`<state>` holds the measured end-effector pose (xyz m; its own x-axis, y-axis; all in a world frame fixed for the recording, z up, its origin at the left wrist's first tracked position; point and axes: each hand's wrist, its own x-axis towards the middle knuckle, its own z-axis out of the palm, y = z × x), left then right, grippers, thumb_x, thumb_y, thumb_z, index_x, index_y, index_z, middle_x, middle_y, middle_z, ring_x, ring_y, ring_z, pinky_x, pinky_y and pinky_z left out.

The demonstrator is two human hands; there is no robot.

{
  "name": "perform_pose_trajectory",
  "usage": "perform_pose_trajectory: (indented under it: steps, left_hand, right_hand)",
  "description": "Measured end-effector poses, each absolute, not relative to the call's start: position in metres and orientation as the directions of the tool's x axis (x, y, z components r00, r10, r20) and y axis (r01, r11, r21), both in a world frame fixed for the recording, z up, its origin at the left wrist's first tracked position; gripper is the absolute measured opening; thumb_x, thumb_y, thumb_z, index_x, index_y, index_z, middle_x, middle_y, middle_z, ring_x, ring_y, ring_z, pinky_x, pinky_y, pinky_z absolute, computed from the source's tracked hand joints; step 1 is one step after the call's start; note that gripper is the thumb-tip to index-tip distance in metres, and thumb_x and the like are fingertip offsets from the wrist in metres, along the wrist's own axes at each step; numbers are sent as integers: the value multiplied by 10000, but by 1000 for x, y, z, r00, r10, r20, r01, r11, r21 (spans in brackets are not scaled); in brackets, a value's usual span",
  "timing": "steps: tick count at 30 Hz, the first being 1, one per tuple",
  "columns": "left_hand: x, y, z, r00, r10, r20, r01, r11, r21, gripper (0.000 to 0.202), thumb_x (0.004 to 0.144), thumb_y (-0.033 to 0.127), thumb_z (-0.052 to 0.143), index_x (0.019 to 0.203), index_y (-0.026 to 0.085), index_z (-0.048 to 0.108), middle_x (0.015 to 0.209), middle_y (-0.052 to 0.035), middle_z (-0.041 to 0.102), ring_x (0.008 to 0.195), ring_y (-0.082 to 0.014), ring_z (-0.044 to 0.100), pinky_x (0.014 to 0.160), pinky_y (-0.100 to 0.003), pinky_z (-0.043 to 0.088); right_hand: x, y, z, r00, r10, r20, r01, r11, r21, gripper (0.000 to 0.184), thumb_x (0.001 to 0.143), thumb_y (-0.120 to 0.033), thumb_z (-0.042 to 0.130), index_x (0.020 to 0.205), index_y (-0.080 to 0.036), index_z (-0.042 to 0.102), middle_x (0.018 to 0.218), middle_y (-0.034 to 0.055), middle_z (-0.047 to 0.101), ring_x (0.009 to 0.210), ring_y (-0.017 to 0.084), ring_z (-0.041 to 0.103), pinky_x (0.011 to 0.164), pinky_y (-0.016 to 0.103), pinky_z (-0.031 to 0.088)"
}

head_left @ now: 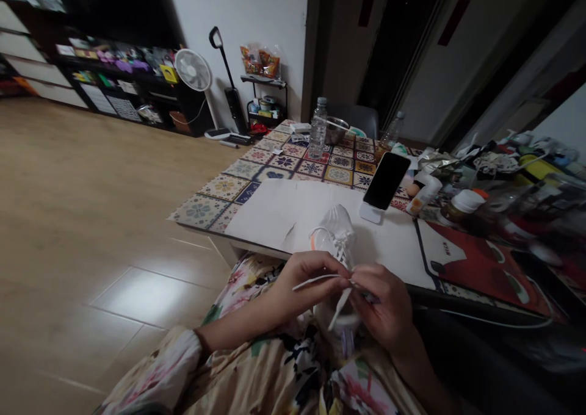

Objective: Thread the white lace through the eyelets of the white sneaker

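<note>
A white sneaker [336,232] with an orange tab lies on its side at the near edge of the table, toe pointing away from me, over a white sheet of paper [284,210]. My left hand [304,281] pinches a white shoelace [320,277] that runs flat across to my right hand [384,308], whose fingers are closed on the other part of the lace. A loose lace end [339,308] hangs down between the two hands. Both hands sit just in front of the shoe's heel, above my lap in floral fabric.
A phone on a white stand [384,183] stands right of the shoe. Two water bottles [317,128], a metal bowl [336,129] and a heap of bottles and clutter [494,183] crowd the patterned tablecloth [220,189]. A red mat [480,262] lies right; a fan [193,70] stands beyond.
</note>
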<state>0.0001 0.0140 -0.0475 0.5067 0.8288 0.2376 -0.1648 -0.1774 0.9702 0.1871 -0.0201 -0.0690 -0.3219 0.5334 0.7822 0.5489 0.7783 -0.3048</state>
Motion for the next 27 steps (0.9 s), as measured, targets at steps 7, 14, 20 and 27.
perform_pose_trajectory:
  steps: [7,14,20,27]
  left_hand:
    - [3,32,-58,429,892,142,-300,-7,954,221,757,307,778,697,125,668,672,-12,665,626,-109,573,601,-196,445]
    - [-21,69,-73,364,924,116,-752,218,622,236,802,268,761,798,163,550,486,97,445,425,-53,447,547,-171,480]
    - [-37,79,-91,536,836,122,-560,243,792,307,794,400,748,799,192,523,448,130,243,382,-47,163,391,-128,216]
    - [-33,71,-83,591,805,55,130,-162,978,362,910,499,525,893,154,632,559,65,394,503,-85,315,462,-171,260]
  right_hand:
    - [186,-18,-67,30,624,780,234,755,-613,81,943,-325,573,884,-287,614,899,37,642,991,243,596,865,430,486]
    - [227,6,-69,94,893,439,-493,425,-759,291,894,-447,631,736,-270,463,482,-103,233,396,112,190,407,214,329]
    - [262,8,-83,-285,854,434,-151,407,-901,436,888,-574,574,632,-236,472,499,-68,326,410,108,276,416,247,257]
    - [232,12,-78,-278,942,189,398,292,-870,390,930,-527,541,725,-197,564,691,-8,529,655,148,494,596,254,393]
